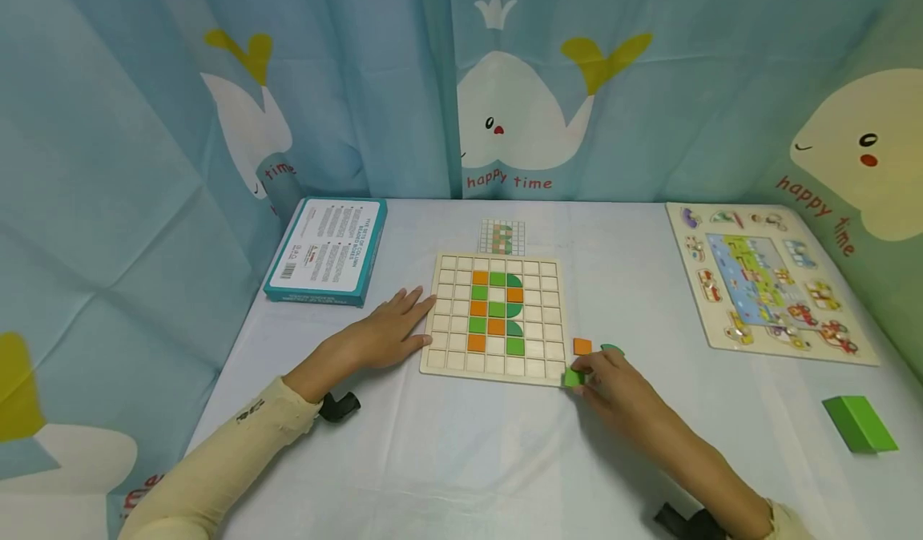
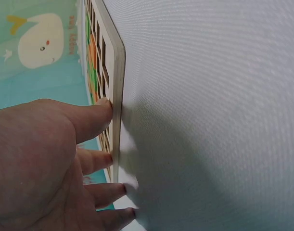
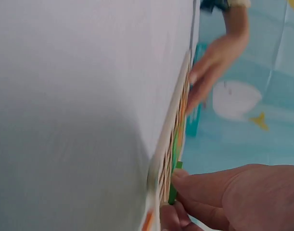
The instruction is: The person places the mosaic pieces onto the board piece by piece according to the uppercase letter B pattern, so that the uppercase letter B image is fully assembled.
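Observation:
A wooden grid board [image 1: 544, 321] lies mid-table, with orange squares, green squares and dark green rounded pieces set in some cells. My left hand [image 1: 392, 329] rests at its left edge; in the left wrist view the thumb [image 2: 96, 119] touches the rim and the fingers are spread. At the board's near right corner my right hand [image 1: 615, 380] pinches a green square tile [image 1: 573, 377] between thumb and fingers. The right wrist view shows this tile [image 3: 175, 185] tilted on edge, close over the board. Beside that hand lie an orange tile [image 1: 582, 347] and a partly covered dark green piece [image 1: 612, 348].
Behind the board lies a small pattern card [image 1: 502, 237]. A teal box [image 1: 324, 250] sits at the back left. On the right are a picture puzzle board [image 1: 767, 284] and a green block [image 1: 860, 424]. A whale-print curtain [image 1: 404, 83] hangs behind the table.

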A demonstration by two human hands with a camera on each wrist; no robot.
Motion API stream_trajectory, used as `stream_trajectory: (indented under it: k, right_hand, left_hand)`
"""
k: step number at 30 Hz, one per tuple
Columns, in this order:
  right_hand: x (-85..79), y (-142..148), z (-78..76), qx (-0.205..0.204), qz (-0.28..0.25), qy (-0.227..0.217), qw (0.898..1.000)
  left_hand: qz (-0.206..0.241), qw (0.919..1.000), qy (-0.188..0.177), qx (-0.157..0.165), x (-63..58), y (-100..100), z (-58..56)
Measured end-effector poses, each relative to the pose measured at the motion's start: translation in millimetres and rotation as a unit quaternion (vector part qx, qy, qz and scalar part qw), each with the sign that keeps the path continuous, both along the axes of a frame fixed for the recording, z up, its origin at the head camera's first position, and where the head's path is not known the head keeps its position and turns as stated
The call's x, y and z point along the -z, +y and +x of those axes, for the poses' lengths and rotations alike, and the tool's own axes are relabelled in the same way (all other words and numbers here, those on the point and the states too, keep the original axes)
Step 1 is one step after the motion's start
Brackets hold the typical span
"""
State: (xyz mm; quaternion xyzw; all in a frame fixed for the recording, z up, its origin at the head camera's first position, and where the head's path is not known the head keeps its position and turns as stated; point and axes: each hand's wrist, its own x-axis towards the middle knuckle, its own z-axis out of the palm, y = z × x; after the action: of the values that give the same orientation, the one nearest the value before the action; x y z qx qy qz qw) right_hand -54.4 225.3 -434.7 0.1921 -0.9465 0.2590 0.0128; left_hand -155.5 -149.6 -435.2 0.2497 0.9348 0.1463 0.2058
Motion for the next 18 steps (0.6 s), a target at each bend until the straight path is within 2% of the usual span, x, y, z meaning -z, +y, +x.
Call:
stream_trajectory:
  k: [7,13,18]
  right_hand:
    - [4.4,-53,-9.4,-0.072,0.013,0.039,0.997]
    - [4.9,-89,-18.7,-0.081,0.026,0.026,0.996]
    - [2.7,-107,-31.2,-0.078,0.032,0.036,0.996]
  left_hand:
    - [0.005,1.0,0.0,-0.002,-0.3,0,-0.3]
    - [-0.001,1.0,-0.001,0.0,-2.2,1,-1.0]
    - [-0.001,1.0,0.002,0.001,-3.3,1,-1.0]
